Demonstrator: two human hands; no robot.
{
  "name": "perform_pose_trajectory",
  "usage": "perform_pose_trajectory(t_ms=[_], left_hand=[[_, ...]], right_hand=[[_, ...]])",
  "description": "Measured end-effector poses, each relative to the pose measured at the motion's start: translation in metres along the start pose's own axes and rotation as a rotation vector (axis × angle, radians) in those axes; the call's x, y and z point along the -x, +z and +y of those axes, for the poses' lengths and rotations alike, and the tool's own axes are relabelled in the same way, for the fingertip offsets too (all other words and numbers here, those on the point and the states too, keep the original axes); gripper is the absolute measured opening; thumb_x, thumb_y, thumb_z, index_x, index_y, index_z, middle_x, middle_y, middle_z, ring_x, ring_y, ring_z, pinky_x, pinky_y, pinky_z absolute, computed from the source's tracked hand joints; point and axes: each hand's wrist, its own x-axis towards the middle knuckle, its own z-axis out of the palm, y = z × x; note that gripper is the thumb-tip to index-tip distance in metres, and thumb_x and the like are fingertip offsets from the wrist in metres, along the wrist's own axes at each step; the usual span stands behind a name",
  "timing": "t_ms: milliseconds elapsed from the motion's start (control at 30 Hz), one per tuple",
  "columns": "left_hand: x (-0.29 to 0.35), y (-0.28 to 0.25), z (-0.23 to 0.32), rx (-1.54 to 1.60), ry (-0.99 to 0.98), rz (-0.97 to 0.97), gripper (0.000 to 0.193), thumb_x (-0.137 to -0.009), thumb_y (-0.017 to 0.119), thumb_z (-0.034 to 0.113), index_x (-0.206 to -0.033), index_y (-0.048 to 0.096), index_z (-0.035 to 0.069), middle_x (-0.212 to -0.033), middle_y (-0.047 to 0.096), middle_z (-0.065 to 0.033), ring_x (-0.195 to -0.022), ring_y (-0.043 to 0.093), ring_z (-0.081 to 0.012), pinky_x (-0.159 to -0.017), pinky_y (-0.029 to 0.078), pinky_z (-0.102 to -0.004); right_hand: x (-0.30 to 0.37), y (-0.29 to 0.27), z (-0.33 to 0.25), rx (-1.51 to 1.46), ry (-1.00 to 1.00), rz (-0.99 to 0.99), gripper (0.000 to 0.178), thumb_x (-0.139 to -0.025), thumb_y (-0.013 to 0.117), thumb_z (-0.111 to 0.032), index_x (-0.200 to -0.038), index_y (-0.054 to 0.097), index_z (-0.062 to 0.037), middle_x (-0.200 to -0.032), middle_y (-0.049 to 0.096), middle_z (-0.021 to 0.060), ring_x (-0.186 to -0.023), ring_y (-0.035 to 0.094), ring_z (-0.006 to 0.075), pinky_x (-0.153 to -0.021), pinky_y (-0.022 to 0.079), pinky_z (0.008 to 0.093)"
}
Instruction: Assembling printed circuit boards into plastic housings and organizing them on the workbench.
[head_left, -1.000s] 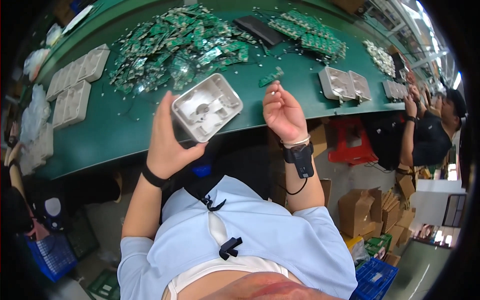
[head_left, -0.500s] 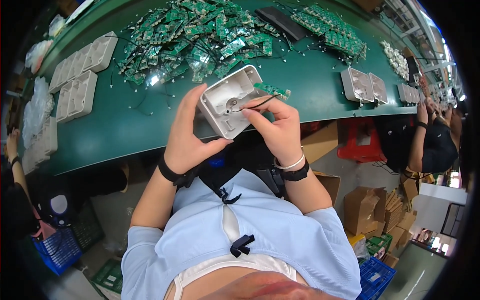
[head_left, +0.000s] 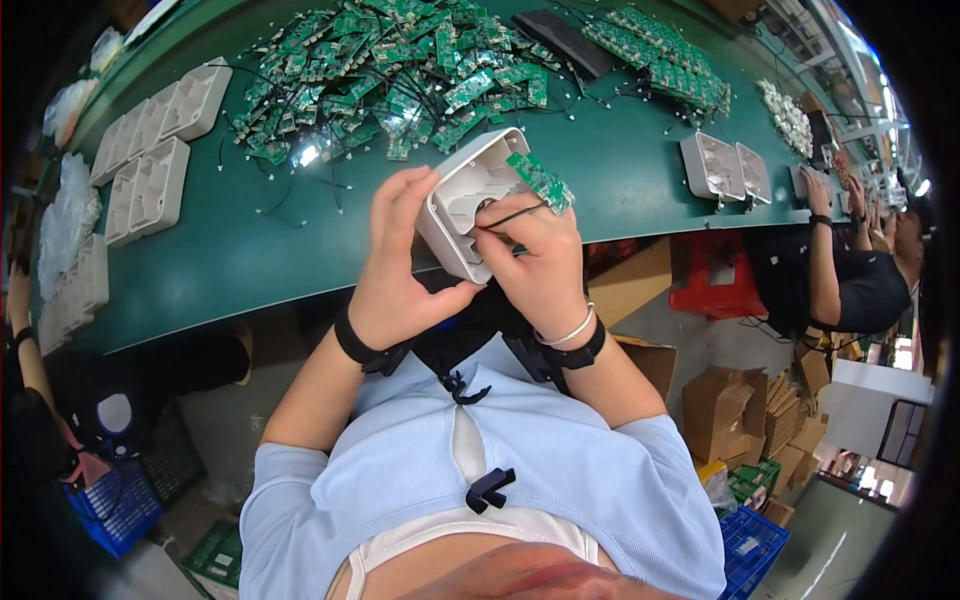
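My left hand [head_left: 400,270] grips a light grey plastic housing [head_left: 452,205] by its outer side, thumb along the near end. The housing is tilted, its open inside turned toward my right hand [head_left: 535,255]. Between thumb and fingertips my right hand pinches a thin black cable [head_left: 515,216], whose end reaches into the housing near a round post; the very tip is hidden by my fingers. From the cable's other end a small green circuit board [head_left: 541,181] hangs over the housing's right edge, beside my right knuckles.
A large heap of green circuit boards [head_left: 380,75] with cables lies beyond my hands. More boards [head_left: 665,60] stand stacked in rows at the right. Grey housings [head_left: 150,190] line the left, and two [head_left: 715,168] sit right. Co-workers' hands [head_left: 818,190] are at the far right.
The housing has tipped further toward the right, with my left hand shifting right along with it. My right hand has moved slightly left, and the dangling board has swung to show its face.
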Motion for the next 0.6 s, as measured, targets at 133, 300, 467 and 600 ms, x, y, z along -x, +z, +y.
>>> perform_pose_trajectory(t_ms=[133,300,467,600], left_hand=[[0.002,0.000,-0.001,0.076,-0.037,-0.018,0.108,-0.069,0.091,0.008,-0.160,0.031,0.009,-0.157,0.032,-0.0189,-0.139,0.048,-0.0357,-0.104,0.055,-0.0441],[-0.004,-0.010,-0.005,0.142,-0.104,-0.095,0.109,-0.072,0.088,0.002,-0.162,0.027,0.008,-0.161,0.025,-0.0159,-0.139,0.050,-0.0306,-0.101,0.059,-0.0416],[-0.005,-0.019,-0.002,0.034,-0.087,-0.140,0.111,-0.072,0.088,0.000,-0.163,0.025,0.008,-0.162,0.025,-0.0147,-0.127,0.062,-0.0275,-0.095,0.061,-0.0376],[-0.004,-0.021,0.003,0.048,-0.136,-0.130,0.109,-0.072,0.090,0.003,-0.161,0.028,0.007,-0.162,0.029,-0.0201,-0.117,0.067,-0.0300,-0.086,0.062,-0.0349]], right_hand=[[-0.001,-0.012,0.003,0.057,0.010,-0.110,0.017,-0.080,0.074,0.006,-0.094,0.078,-0.0024,-0.096,0.076,0.0091,-0.088,0.072,0.0251,-0.074,0.054,0.0339],[0.009,-0.019,0.027,-0.032,0.047,0.138,0.023,-0.081,0.074,0.007,-0.102,0.077,-0.0032,-0.106,0.073,0.0107,-0.094,0.069,0.0279,-0.081,0.054,0.0365],[0.001,-0.027,0.034,-0.204,0.183,0.130,0.029,-0.081,0.074,0.007,-0.107,0.072,-0.0049,-0.108,0.071,0.0110,-0.102,0.067,0.0304,-0.084,0.054,0.0369],[-0.011,-0.038,0.045,0.100,-0.160,0.001,0.028,-0.079,0.076,0.004,-0.104,0.070,-0.0058,-0.109,0.071,0.0079,-0.100,0.068,0.0283,-0.089,0.052,0.0387]])
